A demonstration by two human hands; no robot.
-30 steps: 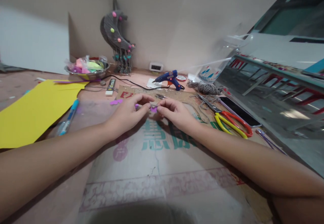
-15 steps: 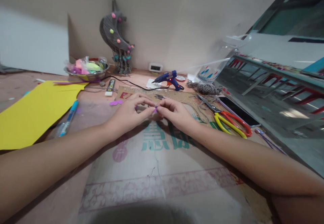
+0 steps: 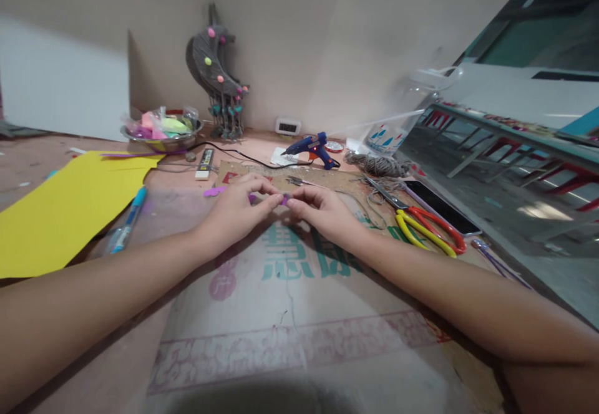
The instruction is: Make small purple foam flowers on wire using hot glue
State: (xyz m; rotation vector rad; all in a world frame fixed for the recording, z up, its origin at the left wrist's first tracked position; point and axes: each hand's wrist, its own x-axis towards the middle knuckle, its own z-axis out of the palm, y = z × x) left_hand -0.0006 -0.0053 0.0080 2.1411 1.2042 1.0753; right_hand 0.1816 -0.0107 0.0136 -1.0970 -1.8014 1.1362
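Observation:
Between the fingertips of both hands is a small purple piece [image 3: 285,200], mostly covered by the fingers; its exact shape is hard to make out. My left hand [image 3: 246,205] pinches it from the left with thumb and forefinger. From the right, my right hand [image 3: 322,211] pinches it in the same way. Both hands are over a printed cardboard sheet [image 3: 262,314]. A flat purple cutout [image 3: 214,192] lies just left of my left hand. Small pointed scissors or snips [image 3: 297,181] rest beyond the fingertips.
A blue glue gun [image 3: 311,147] stands behind the hands. To the right are scissors with red and yellow handles [image 3: 428,227], a phone [image 3: 442,207] and grey yarn [image 3: 379,164]. Leftward lie yellow sheets [image 3: 70,208], a blue marker [image 3: 130,217] and a metal bowl [image 3: 161,144] of coloured packets.
The fingertips have shifted slightly around the purple piece, and a bit more purple shows between them and under the left hand. The things on the table have stayed put.

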